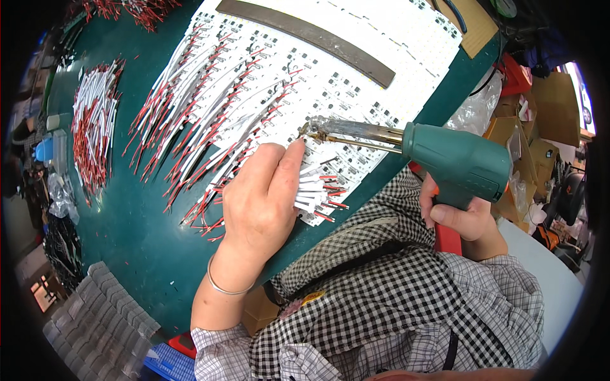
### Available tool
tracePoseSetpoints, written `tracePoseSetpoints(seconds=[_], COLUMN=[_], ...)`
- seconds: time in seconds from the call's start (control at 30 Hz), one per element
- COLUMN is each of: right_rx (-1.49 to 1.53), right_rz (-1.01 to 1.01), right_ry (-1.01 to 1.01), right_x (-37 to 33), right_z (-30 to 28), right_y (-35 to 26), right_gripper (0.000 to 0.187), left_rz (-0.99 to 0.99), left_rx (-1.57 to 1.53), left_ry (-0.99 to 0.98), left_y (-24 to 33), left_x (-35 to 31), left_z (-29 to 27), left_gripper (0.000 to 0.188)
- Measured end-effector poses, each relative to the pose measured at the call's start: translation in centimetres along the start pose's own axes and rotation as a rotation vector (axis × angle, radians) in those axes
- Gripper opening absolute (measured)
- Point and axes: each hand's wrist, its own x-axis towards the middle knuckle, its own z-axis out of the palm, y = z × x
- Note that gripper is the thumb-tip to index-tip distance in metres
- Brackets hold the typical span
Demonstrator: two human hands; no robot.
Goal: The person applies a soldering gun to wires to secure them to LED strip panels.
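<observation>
Right hand [459, 219] grips a green solder gun [454, 164], its metal tip on a white board [356, 95]; left hand [260, 197] pinches a red-tipped white wire bundle [316, 193].

1. The ends of the white wire pieces [316, 190] at the centre of the frame are covered by the left hand [257, 200], so the grip on them cannot be judged.
2. The lower handle of the green soldering gun [454, 166] at centre right is concealed by the right hand [459, 219].
3. The white circuit boards [356, 95] are cut off by the upper edge of the frame.
4. The red and white wire bundle [130, 9] at upper left is cropped by the rim.
5. The clutter at far right is blurred and cannot be identified.
</observation>
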Motion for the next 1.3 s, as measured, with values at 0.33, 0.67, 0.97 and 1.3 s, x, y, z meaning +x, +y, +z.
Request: tracePoseSetpoints(seconds=[0.33,0.67,0.97,1.3], right_rx=[-0.073,0.099,0.046,-0.065], right_rz=[-0.030,-0.043,0.097,0.193], right_ry=[0.019,0.101,0.216,-0.016], right_x=[-0.1,-1.0,-2.7,-2.8], right_z=[-0.4,-1.0,0.2,0.3], right_y=[0.3,0.0,-0.8,-0.4], right_gripper=[0.047,0.063,0.057,0.030], left_rz=[-0.018,0.009,0.045,0.165], left_rx=[0.019,0.057,-0.183,-0.050], left_ry=[-0.019,-0.021,-0.058,0.019], left_y=[0.1,0.0,-1.5,-1.7], left_x=[0.0,-0.1,0.7,0.0], left_z=[0.1,0.1,-0.1,0.5], left_gripper=[0.036,0.038,0.038,0.038])
